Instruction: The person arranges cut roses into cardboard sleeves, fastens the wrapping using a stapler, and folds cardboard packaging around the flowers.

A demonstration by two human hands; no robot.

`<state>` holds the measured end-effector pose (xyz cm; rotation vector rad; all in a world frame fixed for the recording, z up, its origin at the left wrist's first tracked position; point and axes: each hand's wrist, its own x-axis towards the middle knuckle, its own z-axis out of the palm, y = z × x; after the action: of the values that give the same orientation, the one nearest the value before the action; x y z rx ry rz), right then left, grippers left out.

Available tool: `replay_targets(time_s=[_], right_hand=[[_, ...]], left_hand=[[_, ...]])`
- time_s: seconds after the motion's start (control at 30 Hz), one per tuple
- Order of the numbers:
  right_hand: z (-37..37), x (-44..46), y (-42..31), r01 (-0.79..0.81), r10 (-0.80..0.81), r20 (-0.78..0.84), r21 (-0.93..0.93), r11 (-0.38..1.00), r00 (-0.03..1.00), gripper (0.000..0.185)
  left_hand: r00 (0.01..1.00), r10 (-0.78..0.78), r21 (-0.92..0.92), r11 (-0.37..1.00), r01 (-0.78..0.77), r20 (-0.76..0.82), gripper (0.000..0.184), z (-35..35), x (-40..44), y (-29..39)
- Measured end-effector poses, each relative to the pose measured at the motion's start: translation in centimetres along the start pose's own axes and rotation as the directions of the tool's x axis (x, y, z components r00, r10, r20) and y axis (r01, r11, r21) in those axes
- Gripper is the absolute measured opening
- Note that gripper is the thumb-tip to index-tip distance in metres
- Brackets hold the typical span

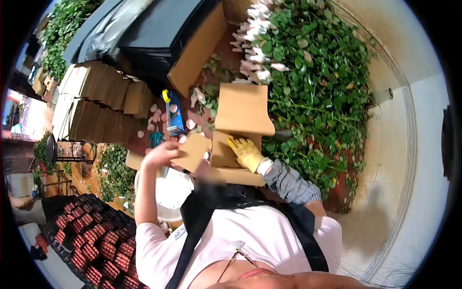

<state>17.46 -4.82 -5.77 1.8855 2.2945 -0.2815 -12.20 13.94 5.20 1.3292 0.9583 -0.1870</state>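
Cardboard box (pixel 243 118) (open) beneath gloved right hand (pixel 246 153)

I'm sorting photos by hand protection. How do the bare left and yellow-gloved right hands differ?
The left hand is bare, forearm too; the right hand wears a yellow glove and grey checked sleeve. The left hand appears to hold a flat brown cardboard piece; the right hand is over an open brown cardboard box. Both are at cardboard.
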Motion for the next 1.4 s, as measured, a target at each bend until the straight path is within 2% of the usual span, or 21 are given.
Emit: replay_targets(time_s=[0.07,0.13,0.2,0.23,0.27,0.33,0.4,0.47,0.53,0.6,0.7,0.73,0.8,0.87,0.93,1.0,1.07,1.13,1.2,1.27,1.4], right_hand=[[1.0,0.2,0.1,0.001,-0.002,-0.085,-0.015,1.000,0.996,0.060],[-0.5,0.0,0.2,0.031,-0.026,-0.213,0.021,0.999,0.977,0.050],[2.6,0.8,0.7,-0.092,0.079,0.092,0.144,0.985,0.993,0.034],[4.2,1.2,1.0,-0.173,0.129,0.241,0.172,0.970,0.962,0.028],[-2.0,0.4,0.9,-0.007,-0.020,0.278,0.097,0.995,0.960,0.024],[-1.3,-1.3,3.2,0.120,-0.030,-0.186,0.492,0.862,0.982,0.022],[-2.1,-2.2,3.9,-0.017,0.114,-0.094,0.695,0.719,0.989,0.019],[-4.2,-2.1,3.5,-0.153,0.166,0.042,0.648,0.746,0.985,0.027],[-2.6,-1.0,2.8,0.248,0.045,-0.443,0.579,0.776,0.895,0.043],[-4.2,0.6,1.5,-0.005,-0.008,0.044,0.284,0.959,0.999,0.046],[-0.2,2.9,0.2,-0.087,0.067,0.105,0.195,0.977,0.992,0.047],[-0.6,2.8,0.0,-0.116,0.076,0.165,0.250,0.961,0.983,0.044],[-0.1,3.0,-0.3,-0.163,0.115,0.223,0.208,0.964,0.968,0.048],[-1.6,1.5,0.2,-0.123,0.098,0.084,0.376,0.919,0.992,0.043],[-2.8,-0.3,1.3,-0.014,0.086,-0.077,0.657,0.754,0.993,0.036],[-2.9,-0.4,2.0,0.090,0.023,-0.128,0.800,0.593,0.991,0.033],[-8.6,-2.8,1.0,0.365,0.096,-0.429,0.849,0.383,0.898,0.041],[-12.9,-3.5,0.3,0.324,0.126,-0.567,0.623,0.712,0.814,0.053],[-10.9,-1.5,0.5,-0.064,0.149,-0.387,0.224,0.972,0.910,0.062],[-7.8,3.0,0.8,-0.326,0.325,-0.009,-0.042,0.945,0.946,0.055],[-9.7,7.2,5.1,-0.142,0.056,0.304,0.268,0.953,0.951,0.048]], left_hand=[[0.979,-0.124,-0.040,0.990,0.132,0.160,0.024,3.8,1.7,0.8],[0.981,0.007,-0.578,0.809,0.110,0.195,0.022,7.8,8.3,-4.2],[0.981,0.113,-0.528,0.849,-0.014,0.156,0.021,10.8,12.7,-6.7],[0.973,0.178,-0.051,0.984,-0.172,0.148,0.022,10.6,12.7,-5.6],[0.985,0.151,-0.111,0.984,-0.141,0.089,0.024,11.5,13.7,-6.4],[0.980,0.198,-0.124,0.973,-0.197,0.001,0.029,12.1,14.4,-7.8],[0.903,0.364,0.174,0.928,-0.330,-0.228,0.035,13.3,13.9,-8.1],[0.921,0.324,0.283,0.924,-0.258,-0.217,0.037,13.0,13.9,-7.9],[0.912,0.345,0.190,0.933,-0.306,-0.221,0.037,13.0,15.1,-9.1],[0.886,0.402,0.382,0.875,-0.297,-0.230,0.037,12.9,14.5,-8.3],[0.903,0.367,0.804,0.593,-0.041,-0.225,0.042,12.6,10.9,-2.5],[0.898,0.380,0.742,0.664,-0.099,-0.221,0.038,12.5,10.1,-0.7],[0.964,0.229,0.259,0.931,-0.257,0.134,0.033,10.7,12.0,-0.6],[0.946,0.115,0.043,0.990,-0.134,0.303,0.030,11.9,14.3,-2.4],[0.926,0.216,0.451,0.824,-0.343,0.309,0.037,12.5,16.2,-3.9],[0.935,0.191,0.459,0.830,-0.317,0.299,0.048,13.5,15.8,-3.2],[0.854,0.415,0.364,0.778,-0.512,0.314,0.048,13.5,17.5,-6.4],[0.859,0.441,0.438,0.738,-0.512,0.261,0.047,14.4,14.3,-2.5],[0.913,0.206,0.336,0.883,-0.329,0.353,0.046,14.6,13.9,-1.5],[0.952,0.227,0.444,0.845,-0.297,0.206,0.045,13.5,17.1,-7.0],[0.950,0.227,0.507,0.806,-0.307,0.215,0.046,14.0,15.0,-3.7]])
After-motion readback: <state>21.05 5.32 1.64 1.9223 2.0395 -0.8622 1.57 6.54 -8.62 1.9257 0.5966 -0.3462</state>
